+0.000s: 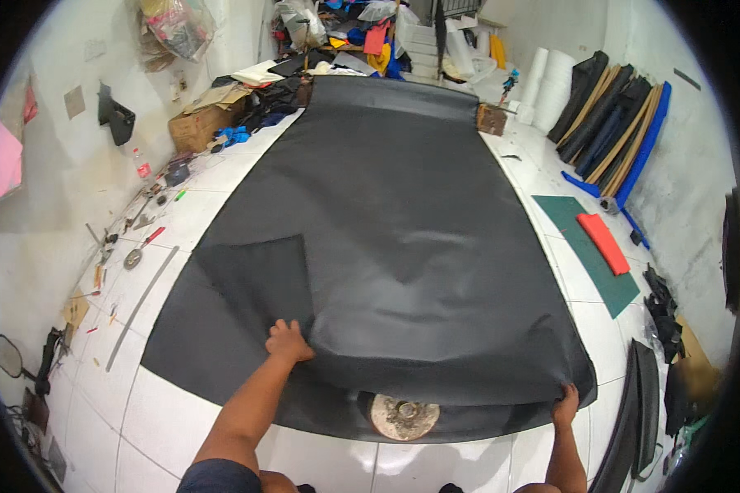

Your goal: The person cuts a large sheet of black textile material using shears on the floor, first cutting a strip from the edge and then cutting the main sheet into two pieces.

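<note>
A large black leather-like sheet (419, 181) covers the tiled floor in front of me, with a layer folded over near its front. My left hand (289, 340) has its fingers curled onto the material, next to the corner of a folded flap (259, 263). At the front right corner, my right hand (566, 405) grips the edge of the upper layer. Between my hands, a round, pale, worn disc (404, 416) with a hub at its centre sits on the lower layer, partly overhung by the upper one.
Right of the sheet, a red folded piece (603, 243) lies on a green mat (567, 226). Several rolls (612, 115) lean on the right wall. Tools, a long grey strip (140, 311) and a cardboard box (193, 130) line the left. Heaped bags and scraps (362, 33) fill the back.
</note>
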The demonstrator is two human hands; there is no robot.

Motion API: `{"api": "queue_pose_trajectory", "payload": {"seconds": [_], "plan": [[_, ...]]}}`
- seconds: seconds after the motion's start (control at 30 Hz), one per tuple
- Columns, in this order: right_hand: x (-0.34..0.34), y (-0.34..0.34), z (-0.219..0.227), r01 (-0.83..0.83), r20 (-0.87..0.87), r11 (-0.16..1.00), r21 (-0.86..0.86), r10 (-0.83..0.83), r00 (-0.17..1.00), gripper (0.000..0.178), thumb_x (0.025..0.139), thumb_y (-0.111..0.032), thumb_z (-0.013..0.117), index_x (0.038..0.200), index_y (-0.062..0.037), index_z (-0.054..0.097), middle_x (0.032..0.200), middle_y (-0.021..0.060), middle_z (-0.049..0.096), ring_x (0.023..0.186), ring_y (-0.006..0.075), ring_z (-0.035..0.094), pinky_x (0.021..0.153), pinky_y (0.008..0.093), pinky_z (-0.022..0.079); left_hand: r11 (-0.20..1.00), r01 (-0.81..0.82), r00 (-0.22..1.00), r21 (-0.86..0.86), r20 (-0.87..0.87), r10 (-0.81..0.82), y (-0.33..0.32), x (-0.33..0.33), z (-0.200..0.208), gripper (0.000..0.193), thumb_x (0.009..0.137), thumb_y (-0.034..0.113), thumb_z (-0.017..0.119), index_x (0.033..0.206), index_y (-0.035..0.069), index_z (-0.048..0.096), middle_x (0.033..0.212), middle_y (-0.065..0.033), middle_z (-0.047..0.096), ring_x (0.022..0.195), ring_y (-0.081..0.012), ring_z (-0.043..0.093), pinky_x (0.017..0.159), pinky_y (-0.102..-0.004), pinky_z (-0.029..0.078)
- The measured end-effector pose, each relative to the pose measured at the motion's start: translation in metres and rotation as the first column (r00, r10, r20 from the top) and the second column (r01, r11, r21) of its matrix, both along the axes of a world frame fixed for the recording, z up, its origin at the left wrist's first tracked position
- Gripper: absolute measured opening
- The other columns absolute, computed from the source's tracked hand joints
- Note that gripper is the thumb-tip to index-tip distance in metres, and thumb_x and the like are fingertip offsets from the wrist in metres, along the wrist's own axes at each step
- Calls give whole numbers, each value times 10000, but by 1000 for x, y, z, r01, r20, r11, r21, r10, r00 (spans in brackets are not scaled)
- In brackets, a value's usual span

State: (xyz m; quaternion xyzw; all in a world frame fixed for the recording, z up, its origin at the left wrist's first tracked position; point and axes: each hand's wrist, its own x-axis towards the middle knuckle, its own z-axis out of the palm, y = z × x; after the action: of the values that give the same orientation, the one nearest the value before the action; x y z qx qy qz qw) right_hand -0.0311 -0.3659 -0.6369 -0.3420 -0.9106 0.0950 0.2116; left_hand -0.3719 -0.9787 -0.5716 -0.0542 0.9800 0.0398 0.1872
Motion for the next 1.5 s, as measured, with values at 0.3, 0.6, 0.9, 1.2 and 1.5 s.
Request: {"api": "queue_pose_trajectory", "payload": {"seconds": [0.3, 0.6, 0.9, 1.2, 1.5], "plan": [[-18, -4, 3, -29, -27, 995, -98, 27, 999, 556, 662, 123, 509, 1194, 1, 618, 1375, 287, 471, 1283, 421, 456, 1092, 424, 368, 538, -71, 835, 840, -244, 492, -96, -2, -43, 182, 864, 64, 525, 1037, 17, 495, 977, -113, 536, 917, -222, 533, 861, -323, 429], [-36, 9, -11, 32, 16, 998, -47, -32, 999, 527, 681, -10, 588, 1207, -13, 602, 1333, 311, 484, 1265, 455, 436, 1108, 473, 321, -13, -85, 559, 996, 59, 827, -109, 93, -73, 368, 848, 80, 532, 1202, 62, 431, 975, -62, 511, 830, -158, 512, 755, -286, 455], [-38, 7, -2, -59, 194, 993, -98, 77, 978, 526, 723, -41, 605, 1246, -75, 575, 1305, 236, 528, 1250, 406, 464, 1064, 463, 386, -155, -160, 434, 975, 211, 876, -93, 100, -62, 320, 809, 105, 547, 1105, 96, 424, 942, -78, 466, 769, -193, 511, 648, -335, 530], [-90, -173, 123, -461, 352, 834, -304, 548, 759, 536, 774, -278, 740, 1207, -43, 528, 1222, 189, 572, 1154, 348, 548, 948, 458, 457, -491, -424, 619, 761, 639, 456, -91, 118, -108, 753, 835, 423, 679, 1312, -7, 285, 1069, -194, 483, 1004, -338, 571, 835, -462, 536], [-156, -306, 113, -885, 443, 335, -324, 880, 171, 556, 906, -530, 552, 1196, -56, 539, 886, 209, 655, 811, 356, 671, 710, 468, 537, -35, -605, 764, 795, 593, 255, -52, 113, -89, 846, 849, 639, 557, 1367, -17, 425, 1210, -197, 573, 1121, -308, 534, 1028, -470, 349]]}}
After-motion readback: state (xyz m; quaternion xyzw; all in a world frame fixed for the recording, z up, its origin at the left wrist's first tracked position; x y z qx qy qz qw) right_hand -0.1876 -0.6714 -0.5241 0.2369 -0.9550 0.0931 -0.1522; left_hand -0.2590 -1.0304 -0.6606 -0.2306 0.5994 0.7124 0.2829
